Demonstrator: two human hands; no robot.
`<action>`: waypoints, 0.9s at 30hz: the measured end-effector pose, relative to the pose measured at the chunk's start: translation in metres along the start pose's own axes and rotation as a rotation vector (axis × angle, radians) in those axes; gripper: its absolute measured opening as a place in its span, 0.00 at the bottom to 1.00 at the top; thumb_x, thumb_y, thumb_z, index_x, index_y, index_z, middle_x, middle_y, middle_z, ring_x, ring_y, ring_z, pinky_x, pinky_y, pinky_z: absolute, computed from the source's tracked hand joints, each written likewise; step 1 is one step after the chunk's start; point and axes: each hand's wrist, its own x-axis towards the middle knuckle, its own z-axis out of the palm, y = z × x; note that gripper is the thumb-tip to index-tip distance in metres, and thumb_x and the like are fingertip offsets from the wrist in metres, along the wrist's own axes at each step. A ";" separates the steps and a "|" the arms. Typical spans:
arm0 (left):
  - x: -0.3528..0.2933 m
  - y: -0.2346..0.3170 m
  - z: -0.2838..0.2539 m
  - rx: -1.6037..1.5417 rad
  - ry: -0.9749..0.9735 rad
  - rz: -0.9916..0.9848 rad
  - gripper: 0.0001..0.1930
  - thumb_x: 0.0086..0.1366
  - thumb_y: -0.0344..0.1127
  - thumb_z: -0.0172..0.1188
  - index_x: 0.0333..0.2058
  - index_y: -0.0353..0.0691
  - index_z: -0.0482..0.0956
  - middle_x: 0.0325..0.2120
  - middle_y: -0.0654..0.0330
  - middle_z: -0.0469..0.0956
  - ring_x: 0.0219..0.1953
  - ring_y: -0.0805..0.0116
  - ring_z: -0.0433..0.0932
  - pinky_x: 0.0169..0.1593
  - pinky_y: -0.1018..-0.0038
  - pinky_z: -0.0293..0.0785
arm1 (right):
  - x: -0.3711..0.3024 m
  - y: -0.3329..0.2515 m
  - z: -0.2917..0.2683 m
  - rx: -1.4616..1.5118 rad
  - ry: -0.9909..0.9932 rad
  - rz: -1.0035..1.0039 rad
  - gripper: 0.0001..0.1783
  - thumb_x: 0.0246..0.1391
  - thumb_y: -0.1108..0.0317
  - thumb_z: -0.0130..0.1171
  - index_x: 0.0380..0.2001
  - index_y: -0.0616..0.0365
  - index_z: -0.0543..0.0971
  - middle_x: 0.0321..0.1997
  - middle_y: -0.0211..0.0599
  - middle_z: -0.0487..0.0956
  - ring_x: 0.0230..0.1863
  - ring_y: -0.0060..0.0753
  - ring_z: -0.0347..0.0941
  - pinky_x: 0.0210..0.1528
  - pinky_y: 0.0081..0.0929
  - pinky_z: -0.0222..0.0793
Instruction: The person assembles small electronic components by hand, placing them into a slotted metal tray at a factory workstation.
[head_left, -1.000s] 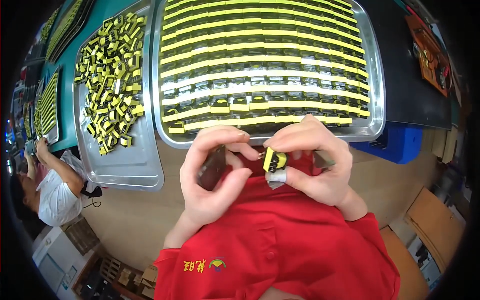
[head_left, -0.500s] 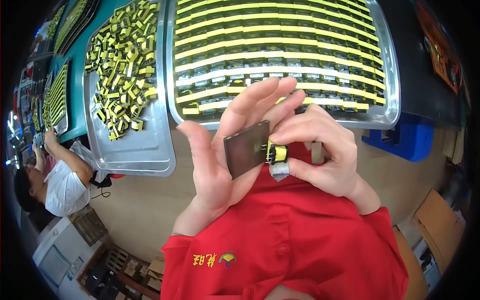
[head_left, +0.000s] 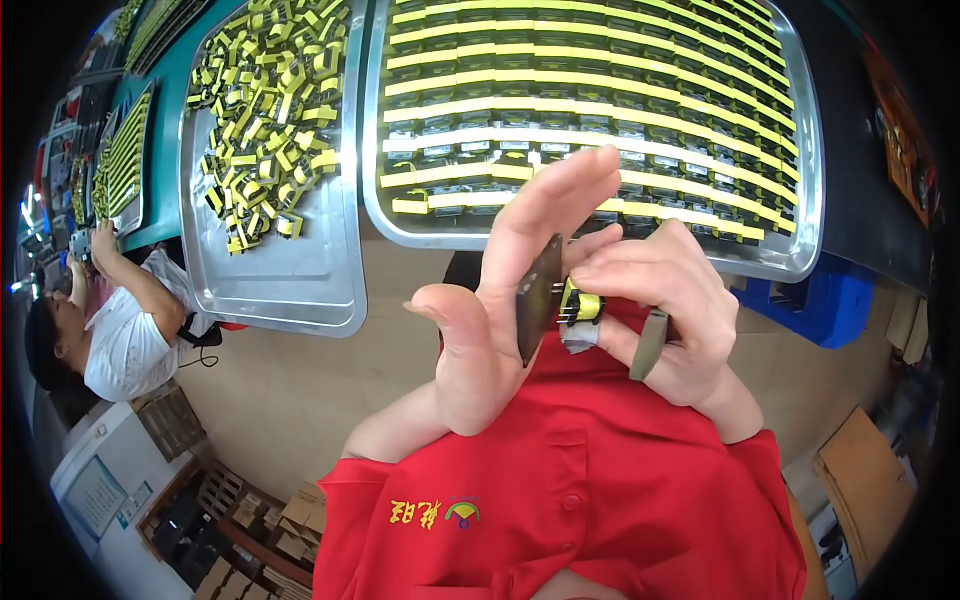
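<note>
Against the palm and fingers of my left hand (head_left: pixel 475 345) stands a dark flat square plate (head_left: pixel 538 300), turned nearly edge-on. The thumb is spread away from it, and the fingers are stretched out behind it. My right hand (head_left: pixel 675 305) pinches a small transformer (head_left: pixel 584 307) between thumb and fingertips. It has a black body, yellow tape and thin metal pins that point at the plate; whether they touch it I cannot tell. A greyish wrap (head_left: pixel 579 337) covers the thumb tip. The curled lower fingers of this hand also hold a flat grey-green piece (head_left: pixel 650 345).
A metal tray (head_left: pixel 440 238) ahead holds neat rows of yellow-taped transformers. Another metal tray (head_left: pixel 290 312) to its left carries a loose heap of them. A blue bin (head_left: pixel 825 300) sits below the table at right. At far left, a person in white (head_left: pixel 135 335) works with their hands.
The plate in my left hand has turned more edge-on, and both hands appear slightly further right. More of the grey-green piece in my right hand shows. The transformer stays pinched.
</note>
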 end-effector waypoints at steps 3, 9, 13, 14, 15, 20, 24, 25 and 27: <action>0.001 -0.003 0.002 -0.120 0.047 0.004 0.54 0.53 0.78 0.17 0.65 0.37 0.43 0.64 0.46 0.49 0.67 0.53 0.49 0.66 0.58 0.46 | 0.001 -0.001 -0.003 0.101 -0.020 0.078 0.18 0.36 0.72 0.69 0.35 0.60 0.80 0.35 0.36 0.81 0.30 0.29 0.70 0.33 0.23 0.61; 0.003 -0.007 0.004 -0.488 0.057 -0.017 0.51 0.56 0.77 0.20 0.66 0.40 0.41 0.65 0.46 0.47 0.67 0.49 0.48 0.67 0.56 0.45 | 0.004 -0.005 -0.011 0.126 -0.081 0.197 0.18 0.35 0.72 0.69 0.34 0.60 0.80 0.35 0.35 0.81 0.28 0.27 0.67 0.32 0.22 0.61; 0.003 -0.005 0.003 -0.523 0.063 -0.050 0.50 0.56 0.77 0.20 0.66 0.41 0.41 0.65 0.46 0.47 0.67 0.49 0.48 0.67 0.56 0.44 | 0.004 -0.003 -0.010 0.104 -0.076 0.159 0.18 0.34 0.71 0.70 0.35 0.60 0.80 0.35 0.35 0.81 0.30 0.28 0.69 0.33 0.22 0.61; 0.003 -0.005 0.003 -0.510 0.062 -0.050 0.51 0.56 0.77 0.20 0.66 0.41 0.41 0.65 0.47 0.47 0.67 0.49 0.48 0.67 0.56 0.44 | 0.005 -0.003 -0.009 0.077 -0.073 0.126 0.18 0.35 0.71 0.70 0.34 0.60 0.80 0.35 0.35 0.81 0.30 0.30 0.70 0.33 0.23 0.61; 0.003 -0.004 0.003 -0.497 0.061 -0.049 0.51 0.56 0.77 0.20 0.66 0.40 0.42 0.65 0.47 0.47 0.67 0.49 0.48 0.66 0.56 0.45 | 0.006 -0.003 -0.009 0.051 -0.070 0.093 0.18 0.35 0.70 0.70 0.34 0.60 0.80 0.34 0.35 0.81 0.30 0.32 0.72 0.33 0.23 0.61; 0.001 -0.006 0.000 -0.270 -0.001 0.003 0.52 0.54 0.78 0.17 0.65 0.40 0.44 0.65 0.50 0.48 0.66 0.52 0.50 0.65 0.58 0.48 | 0.005 -0.008 -0.007 -0.081 -0.051 0.001 0.18 0.34 0.74 0.67 0.34 0.59 0.79 0.33 0.36 0.80 0.29 0.34 0.73 0.31 0.26 0.61; -0.001 -0.005 0.000 -0.120 -0.019 0.053 0.54 0.53 0.78 0.15 0.64 0.38 0.47 0.64 0.50 0.50 0.66 0.55 0.51 0.65 0.60 0.50 | 0.006 -0.013 -0.005 -0.161 -0.010 -0.070 0.20 0.29 0.77 0.66 0.34 0.58 0.80 0.31 0.35 0.79 0.25 0.33 0.69 0.27 0.25 0.62; -0.002 -0.004 0.002 -0.082 -0.015 0.066 0.54 0.53 0.78 0.15 0.64 0.37 0.48 0.64 0.49 0.52 0.66 0.55 0.52 0.65 0.60 0.50 | 0.007 -0.014 -0.005 -0.186 0.002 -0.083 0.20 0.26 0.77 0.65 0.32 0.57 0.81 0.29 0.33 0.78 0.22 0.32 0.66 0.25 0.24 0.62; -0.002 -0.002 0.002 -0.144 -0.009 0.033 0.50 0.57 0.76 0.21 0.63 0.35 0.49 0.62 0.49 0.54 0.64 0.56 0.55 0.64 0.61 0.52 | 0.008 -0.010 -0.011 -0.094 -0.048 -0.044 0.20 0.31 0.75 0.66 0.35 0.59 0.80 0.32 0.36 0.79 0.26 0.31 0.69 0.27 0.22 0.62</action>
